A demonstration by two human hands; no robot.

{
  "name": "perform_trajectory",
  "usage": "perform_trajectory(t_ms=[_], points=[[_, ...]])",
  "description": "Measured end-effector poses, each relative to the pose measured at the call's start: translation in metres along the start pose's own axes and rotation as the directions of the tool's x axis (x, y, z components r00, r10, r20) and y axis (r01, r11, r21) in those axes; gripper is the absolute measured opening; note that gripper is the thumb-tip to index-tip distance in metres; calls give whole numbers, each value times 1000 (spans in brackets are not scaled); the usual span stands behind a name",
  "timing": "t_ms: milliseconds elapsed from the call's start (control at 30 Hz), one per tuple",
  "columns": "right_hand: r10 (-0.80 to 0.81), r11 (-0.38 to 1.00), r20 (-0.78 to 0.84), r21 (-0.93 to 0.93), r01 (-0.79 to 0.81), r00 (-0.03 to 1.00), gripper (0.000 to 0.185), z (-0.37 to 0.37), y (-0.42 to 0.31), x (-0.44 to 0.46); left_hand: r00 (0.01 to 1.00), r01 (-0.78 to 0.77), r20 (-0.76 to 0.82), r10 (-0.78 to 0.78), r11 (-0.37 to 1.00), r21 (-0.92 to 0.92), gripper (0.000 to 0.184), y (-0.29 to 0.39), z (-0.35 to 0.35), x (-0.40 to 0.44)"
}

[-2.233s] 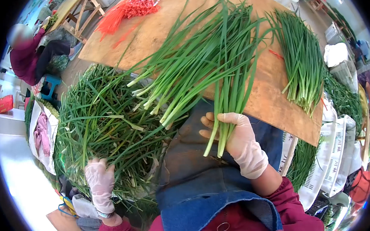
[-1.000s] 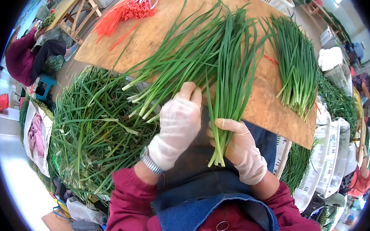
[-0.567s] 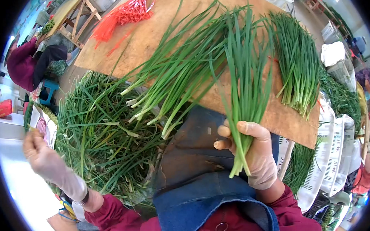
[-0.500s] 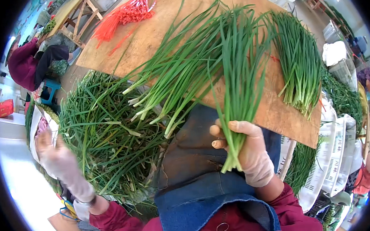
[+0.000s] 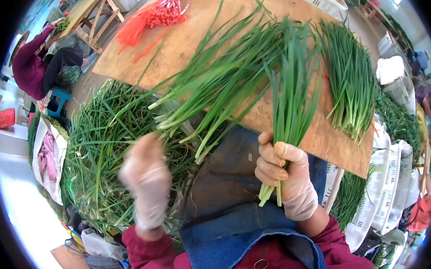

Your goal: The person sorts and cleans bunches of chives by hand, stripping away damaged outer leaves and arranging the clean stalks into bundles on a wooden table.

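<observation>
Here the right hand (image 5: 292,172) clasps a bunch (image 5: 294,106) slanting rightward, tips forward; left hand (image 5: 146,172) blurred, grip unclear.

Your jacket (image 5: 239,268) maroon, sleeves (image 5: 345,247) loose. Your gloves (image 5: 299,200) thin, whitish, wrinkled. Your apron (image 5: 259,224) blue denim, pale-edged on top, darker and brown-stained lower down. Metal ring (image 5: 260,260) hangs on your front.

Surface (image 5: 184,48): flat brown wood, stained, darker patches toward near edge. Far left: red ties (image 5: 160,15), heaped, some strands trailing toward near side. Middle: loose chives (image 5: 227,75), fanned out, leaves crossing, pale stalk ends jutting past near edge. Right: chive bunch (image 5: 351,78), stalks aligned, ends near right edge; leaf tips pointing away.
</observation>
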State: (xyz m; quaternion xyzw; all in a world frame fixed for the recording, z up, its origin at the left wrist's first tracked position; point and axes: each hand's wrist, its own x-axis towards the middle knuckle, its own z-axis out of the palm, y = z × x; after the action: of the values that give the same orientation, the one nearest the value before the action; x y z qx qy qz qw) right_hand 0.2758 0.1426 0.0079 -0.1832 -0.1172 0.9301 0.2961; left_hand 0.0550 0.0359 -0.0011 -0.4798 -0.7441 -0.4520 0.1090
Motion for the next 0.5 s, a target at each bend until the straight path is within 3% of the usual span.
perform_trajectory(t_ms=[67,133,167,233,300,367,400,467,500], points=[[-12,999,27,30,11,1000,20,-4,0,8,882,432,-146,-448,893,-128,13,-11,-51,-7],[-1,997,48,72,-3,999,18,-11,3,17,828,530,-258,-498,845,70,16,-52,-95,-25],[20,997,19,78,-21,1000,18,-14,6,20,881,473,-258,-398,768,431,17,-69,-110,-36],[60,995,-43,84,-56,997,18,-17,10,23,941,237,-38,-336,576,782,17,-69,-115,-52],[63,996,-103,62,-57,993,18,-19,13,24,984,80,77,-161,784,615,17,-50,-91,-58],[54,998,-144,31,-50,988,19,-19,13,25,981,15,186,-64,968,252,17,-11,-50,-50],[53,999,-157,19,-50,986,19,-18,14,25,963,57,251,-95,986,156,19,4,-34,-48],[42,999,-189,-3,-43,981,19,-17,13,24,954,-166,275,123,976,140,29,21,-1,-36],[37,999,-219,-24,-43,975,19,-16,13,25,946,-188,288,148,975,115,27,30,11,-29]])
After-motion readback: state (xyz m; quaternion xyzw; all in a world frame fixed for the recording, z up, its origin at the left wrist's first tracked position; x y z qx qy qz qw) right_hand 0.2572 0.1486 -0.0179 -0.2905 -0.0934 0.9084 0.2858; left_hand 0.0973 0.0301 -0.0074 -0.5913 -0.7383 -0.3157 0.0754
